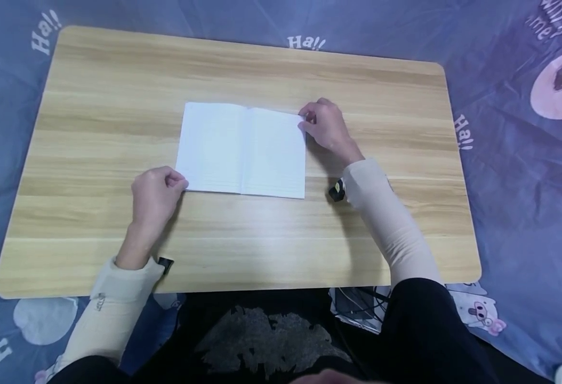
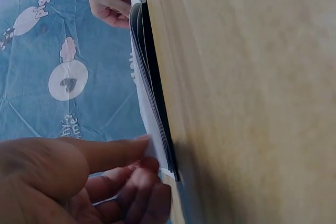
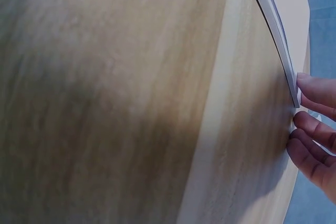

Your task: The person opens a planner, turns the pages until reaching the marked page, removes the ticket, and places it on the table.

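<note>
An open notebook point(image 1: 242, 149) lay flat at the middle of the wooden table point(image 1: 94, 106). The left hand point(image 1: 155, 194) pinched its near left corner, seemingly to steady it, while the right hand point(image 1: 326, 125) gripped the far right page edge, fingers curled as if to lift it.

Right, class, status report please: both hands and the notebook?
Left hand pinches notebook's near left corner. Right hand pinches far right corner. Notebook open, flat on table. Nothing in the way.
</note>
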